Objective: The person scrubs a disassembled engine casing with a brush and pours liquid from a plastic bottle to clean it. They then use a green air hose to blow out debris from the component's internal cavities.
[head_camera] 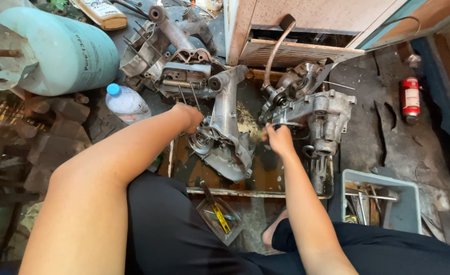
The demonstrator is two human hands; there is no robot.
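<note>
Your left hand (190, 117) is curled, with its fingers pressed against the edge of a long grey metal engine case (227, 127). You cannot tell if the fingers pinch anything small, because the back of the hand hides them. Your right hand (278, 138) is closed too, and its fingers pinch something small and blurry at the rim of a second grey engine part (319, 112). This part sits just to the right of the long case.

Both metal parts lie in a flat, dirty tray (265, 193) on the floor, right in front of your knees. The long case leans from the top of the tray down toward you.

Behind the tray sits another engine block (176, 66) with thin rods sticking out. A clear plastic bottle with a blue cap (125, 102) lies to the left of it. A big pale green gas tank (57, 51) lies farther left. A grey box of tools (405, 206) stands to the right of your right arm. A small red can (410, 97) lies on the floor, well apart on the right. A little clear dish (220, 219) with a yellow-handled tool rests near your legs.
</note>
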